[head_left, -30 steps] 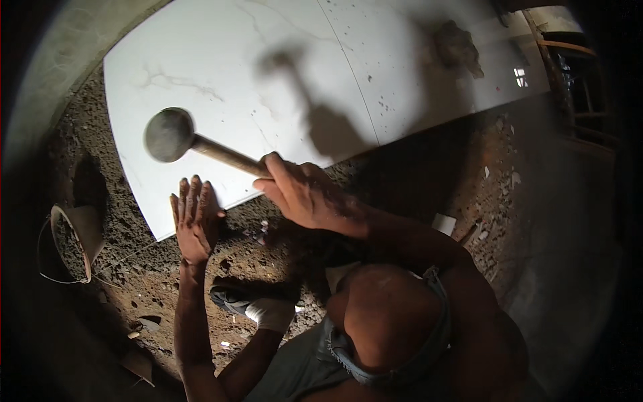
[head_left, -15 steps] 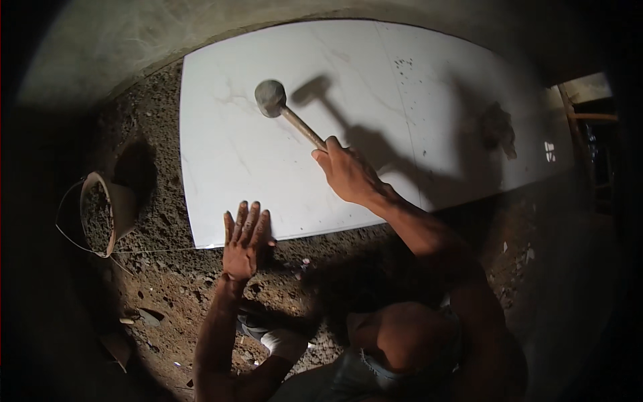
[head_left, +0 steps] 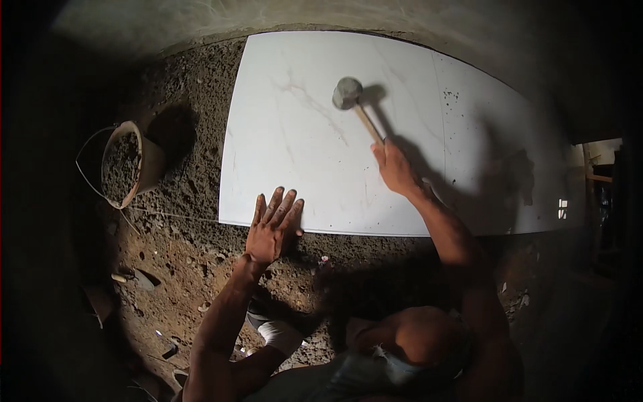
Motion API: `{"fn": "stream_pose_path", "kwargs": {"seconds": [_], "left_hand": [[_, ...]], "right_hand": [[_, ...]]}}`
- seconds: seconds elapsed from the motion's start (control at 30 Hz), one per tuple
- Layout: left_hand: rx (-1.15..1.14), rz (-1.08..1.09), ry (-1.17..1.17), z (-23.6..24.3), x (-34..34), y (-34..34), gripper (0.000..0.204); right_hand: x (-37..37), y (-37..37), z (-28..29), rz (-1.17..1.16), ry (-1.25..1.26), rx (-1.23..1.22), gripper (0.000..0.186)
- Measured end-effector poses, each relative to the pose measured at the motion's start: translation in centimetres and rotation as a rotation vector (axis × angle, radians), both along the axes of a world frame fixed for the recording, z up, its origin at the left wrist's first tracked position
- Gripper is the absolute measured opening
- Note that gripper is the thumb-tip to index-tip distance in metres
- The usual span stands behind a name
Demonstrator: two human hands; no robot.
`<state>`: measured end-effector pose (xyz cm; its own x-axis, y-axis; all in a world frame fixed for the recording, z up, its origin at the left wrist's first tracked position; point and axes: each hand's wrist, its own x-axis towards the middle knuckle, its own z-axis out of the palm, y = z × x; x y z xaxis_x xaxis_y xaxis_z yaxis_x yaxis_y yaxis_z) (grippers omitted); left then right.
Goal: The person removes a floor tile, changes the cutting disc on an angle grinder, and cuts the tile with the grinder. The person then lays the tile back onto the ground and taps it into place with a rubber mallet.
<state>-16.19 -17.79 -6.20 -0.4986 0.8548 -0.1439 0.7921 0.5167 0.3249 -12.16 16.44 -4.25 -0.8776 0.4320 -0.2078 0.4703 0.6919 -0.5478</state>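
Observation:
My right hand [head_left: 398, 169] grips the wooden handle of a rubber mallet [head_left: 347, 92]. The mallet's dark grey head is over the large white, faintly veined tile [head_left: 288, 134]; its shadow falls close beside it, and I cannot tell whether it touches. My left hand [head_left: 270, 231] lies with fingers spread on the tile's near edge, palm toward the ground side, holding nothing. A thin joint line divides this tile from a second white tile [head_left: 459, 161] on the right, which bears dark specks and a dark patch.
A bucket [head_left: 153, 167] of dark, crumbly mix stands tilted on rough mortar [head_left: 201, 127] left of the tile. A thin string [head_left: 175, 218] runs from near it to the tile's corner. A small trowel [head_left: 143, 280] lies on the soil. A wall [head_left: 301, 17] borders the far side.
The mallet has come down nearer the tile and shifted somewhat right across it, its shadow now closer. My left hand keeps its place at the edge. The whole view has shifted and turned slightly.

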Motion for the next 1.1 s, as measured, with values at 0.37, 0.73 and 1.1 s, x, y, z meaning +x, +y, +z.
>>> {"fn": "stream_pose_path", "kwargs": {"seconds": [0.37,0.73,1.1], "left_hand": [[0.064,0.016,0.077,-0.9,0.4,-0.6,0.061],[0.008,0.0,0.082,-1.0,0.1,-0.4,0.06],[-0.044,0.019,0.006,-1.1,-0.5,-0.6,0.073]], "right_hand": [[8.5,-4.6,1.3,0.303,0.0,-0.094,0.029],[-2.3,-3.0,-0.5,0.081,0.085,0.137,0.03],[-13.3,2.3,-0.9,-0.073,0.313,0.021,0.058]]}}
